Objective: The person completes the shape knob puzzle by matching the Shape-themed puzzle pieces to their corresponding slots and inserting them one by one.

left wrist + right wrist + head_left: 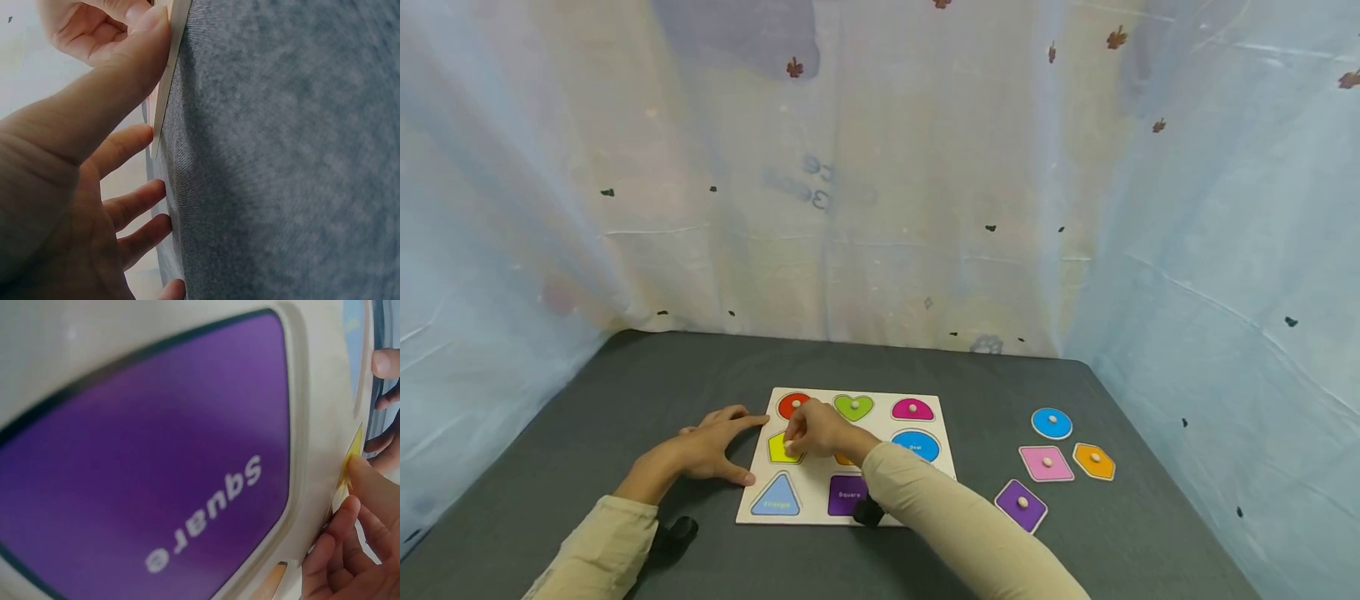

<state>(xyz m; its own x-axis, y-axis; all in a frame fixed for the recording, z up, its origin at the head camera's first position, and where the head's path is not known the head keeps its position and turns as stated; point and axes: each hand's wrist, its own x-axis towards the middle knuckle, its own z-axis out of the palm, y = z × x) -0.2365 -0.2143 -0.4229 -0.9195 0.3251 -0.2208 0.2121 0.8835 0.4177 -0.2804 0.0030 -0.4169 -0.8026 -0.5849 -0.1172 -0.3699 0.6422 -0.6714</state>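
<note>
A white wooden shape puzzle board (pixel 813 492) lies on the table. My right hand (pixel 829 431) reaches over it and pinches the knob of the yellow pentagon piece (pixel 777 449), which sits at its place in the board's left column; whether it lies fully flush I cannot tell. At the board's left edge, my left hand (pixel 709 447) rests with spread fingers, thumb and index fingertip touching the edge. A red piece (pixel 787 405), a green heart (pixel 853 407) and a magenta half circle (pixel 912 409) fill the far row. Printed recesses show for the triangle (pixel 777 497), square (pixel 169 462) and oval (pixel 917 444).
Right of the board lie loose knobbed pieces: a blue oval (pixel 1051 424), a pink piece (pixel 1047 464), an orange hexagon (pixel 1094 462) and a purple square (pixel 1021 506). An orange recess is partly hidden by the right wrist. Pale curtains (pixel 880 275) surround the dark grey table (pixel 700 367).
</note>
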